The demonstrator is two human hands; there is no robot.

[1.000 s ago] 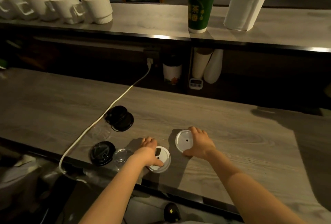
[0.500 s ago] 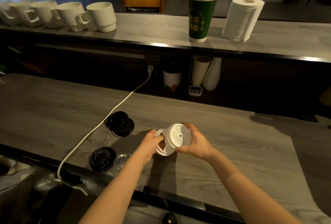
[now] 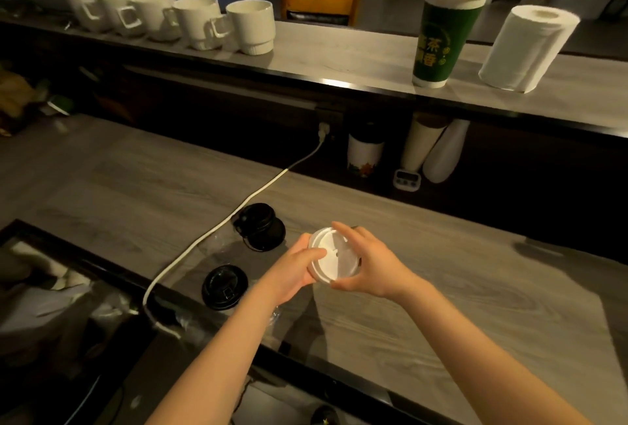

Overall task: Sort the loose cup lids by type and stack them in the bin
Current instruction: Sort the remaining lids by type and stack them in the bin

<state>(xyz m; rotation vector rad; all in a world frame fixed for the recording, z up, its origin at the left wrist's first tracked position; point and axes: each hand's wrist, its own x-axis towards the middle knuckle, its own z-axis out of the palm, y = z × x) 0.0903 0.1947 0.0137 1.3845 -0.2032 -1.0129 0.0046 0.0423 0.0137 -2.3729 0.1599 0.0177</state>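
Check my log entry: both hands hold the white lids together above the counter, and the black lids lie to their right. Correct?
Not quite: the head view shows the black lids lying to their left. The left hand and right hand do hold the white lids together above the counter.

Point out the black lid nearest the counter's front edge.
The lone black lid just left of the left hand. The other black lids overlap each other farther back, beside the white cable.
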